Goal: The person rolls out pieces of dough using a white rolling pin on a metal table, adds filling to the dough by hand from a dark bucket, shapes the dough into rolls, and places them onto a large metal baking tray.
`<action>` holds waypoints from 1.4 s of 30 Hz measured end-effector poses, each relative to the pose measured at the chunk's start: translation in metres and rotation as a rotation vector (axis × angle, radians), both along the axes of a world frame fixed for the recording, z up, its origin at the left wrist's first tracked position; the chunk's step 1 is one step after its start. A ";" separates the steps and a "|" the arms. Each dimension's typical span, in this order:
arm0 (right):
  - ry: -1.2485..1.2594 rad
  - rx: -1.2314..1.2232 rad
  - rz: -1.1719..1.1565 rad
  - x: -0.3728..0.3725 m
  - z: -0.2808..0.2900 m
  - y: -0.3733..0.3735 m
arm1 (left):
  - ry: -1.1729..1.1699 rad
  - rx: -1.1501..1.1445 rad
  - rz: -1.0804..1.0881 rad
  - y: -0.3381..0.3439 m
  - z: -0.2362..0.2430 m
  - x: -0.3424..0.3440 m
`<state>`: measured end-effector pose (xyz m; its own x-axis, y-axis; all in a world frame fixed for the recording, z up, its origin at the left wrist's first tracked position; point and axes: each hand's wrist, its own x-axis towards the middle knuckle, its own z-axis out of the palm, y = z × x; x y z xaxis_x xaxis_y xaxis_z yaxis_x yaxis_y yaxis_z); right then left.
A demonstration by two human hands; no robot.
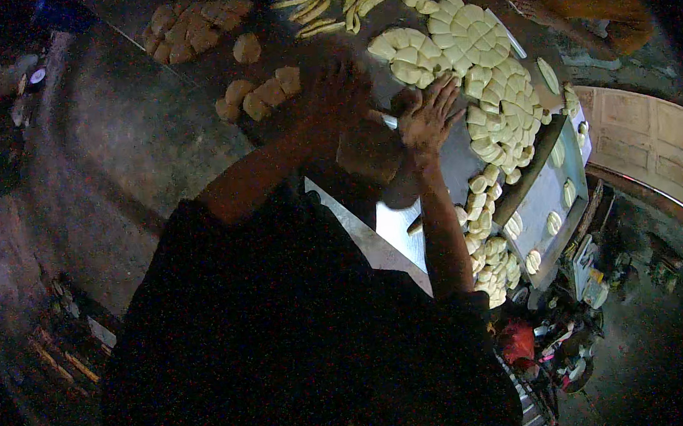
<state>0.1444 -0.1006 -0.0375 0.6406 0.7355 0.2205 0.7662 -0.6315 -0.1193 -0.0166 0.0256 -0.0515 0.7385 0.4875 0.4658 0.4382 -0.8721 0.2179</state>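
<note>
Head view: grip?

"Right hand spread, clasping nothing; left hand too dim, can't tell. Brown slab between my forearms."

"Risk?"

"Sweeping right could dent pale dough."

"Room?"

"Narrow bare table strip beside my right forearm; tray edge beyond the dough."
</note>
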 end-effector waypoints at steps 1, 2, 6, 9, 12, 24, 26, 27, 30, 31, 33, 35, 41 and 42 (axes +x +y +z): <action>-0.079 -0.020 -0.040 0.010 0.002 0.012 | -0.072 0.002 0.035 0.011 0.002 0.012; -0.052 -0.022 -0.089 0.016 0.004 0.021 | -0.138 -0.003 0.044 0.020 0.004 0.020; -0.004 0.021 -0.286 0.034 -0.001 0.039 | -0.283 -0.027 -0.020 0.028 0.008 0.028; -0.073 0.019 -0.348 0.056 0.005 0.067 | -0.292 -0.020 -0.085 0.038 0.012 0.033; -0.076 0.068 -0.319 0.070 -0.004 0.058 | -0.194 -0.052 -0.136 0.033 0.011 0.036; -0.032 0.052 -0.130 -0.002 -0.015 0.008 | -0.097 -0.102 0.230 0.002 0.008 0.007; -0.027 0.028 -0.176 -0.028 -0.018 -0.018 | -0.014 -0.155 0.231 -0.016 0.011 -0.009; -0.005 0.011 -0.186 -0.039 -0.018 -0.033 | -0.015 -0.146 0.236 -0.031 0.007 -0.023; 0.069 -0.064 -0.241 -0.080 -0.005 -0.070 | 0.048 -0.126 0.229 -0.074 0.017 -0.065; 0.057 -0.082 -0.224 -0.084 -0.007 -0.079 | 0.062 -0.109 0.229 -0.081 0.023 -0.071; 0.030 -0.114 -0.194 -0.097 -0.010 -0.099 | 0.260 -0.048 0.202 -0.096 0.024 -0.086; 0.079 -0.042 -0.165 -0.104 -0.005 -0.105 | 0.352 0.074 0.168 -0.100 0.020 -0.098; 0.348 0.300 -0.031 -0.100 -0.024 -0.113 | 0.222 0.071 -0.170 -0.084 -0.003 -0.126; 0.525 0.229 0.020 -0.104 -0.015 -0.106 | 0.176 0.086 -0.208 -0.076 -0.044 -0.134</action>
<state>0.0401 -0.2070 -0.0525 0.6937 0.7195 0.0316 0.5789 -0.5310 -0.6188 -0.1506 -0.0506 -0.0958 0.8916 0.2812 0.3549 0.2725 -0.9592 0.0756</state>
